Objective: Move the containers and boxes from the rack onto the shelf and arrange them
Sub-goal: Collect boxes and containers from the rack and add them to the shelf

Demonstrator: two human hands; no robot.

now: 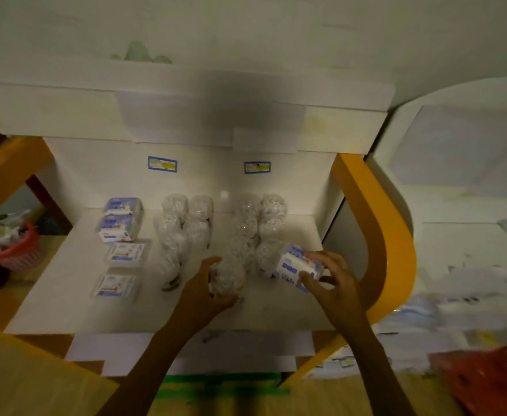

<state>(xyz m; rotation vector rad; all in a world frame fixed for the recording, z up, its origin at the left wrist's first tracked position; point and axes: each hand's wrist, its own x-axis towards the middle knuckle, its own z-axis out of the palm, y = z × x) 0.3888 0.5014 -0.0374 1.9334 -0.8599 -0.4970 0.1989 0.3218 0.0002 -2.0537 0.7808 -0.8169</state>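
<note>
On the white shelf (pixel 75 295) stand rows of clear round containers (pixel 199 217) filled with small white pieces. A column of flat blue-and-white labelled boxes (pixel 119 228) lies at the left. My left hand (pixel 202 291) grips a clear round container (pixel 226 279) at the front of a middle row, standing on the shelf. My right hand (pixel 327 280) holds a tilted container with a blue-and-white label (pixel 295 267) just above the shelf, at the front of the right row.
Orange frame posts (pixel 375 223) flank the shelf on both sides. A red basket (pixel 15 250) with items sits low at the left. At the right lie blurred white packages (pixel 444 313) and something red (pixel 492 376). Two blue price tags (pixel 162 164) are on the back panel.
</note>
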